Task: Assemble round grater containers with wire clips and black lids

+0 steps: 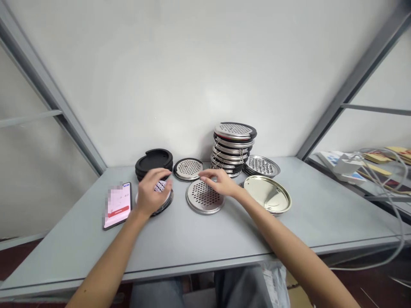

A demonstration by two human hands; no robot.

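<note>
My left hand (153, 191) is over a small stack of round pieces with a white, dark-patterned top (161, 186), fingers and thumb apart around its top; whether it grips anything is unclear. My right hand (219, 181) is above the far edge of a round perforated metal disc (205, 197) lying flat on the table, its thumb and fingers near each other; contact is hard to tell. Behind lies a perforated disc in a black ring (189, 168). A pile of black rings (154, 161) stands beyond my left hand.
A tall stack of metal discs (233, 147) stands by the wall. Right of it are a grater disc (261, 166) and shiny round lids (267, 194). A phone (118, 206) lies at the left of the grey table (180, 252). Cables (390, 192) hang at the right.
</note>
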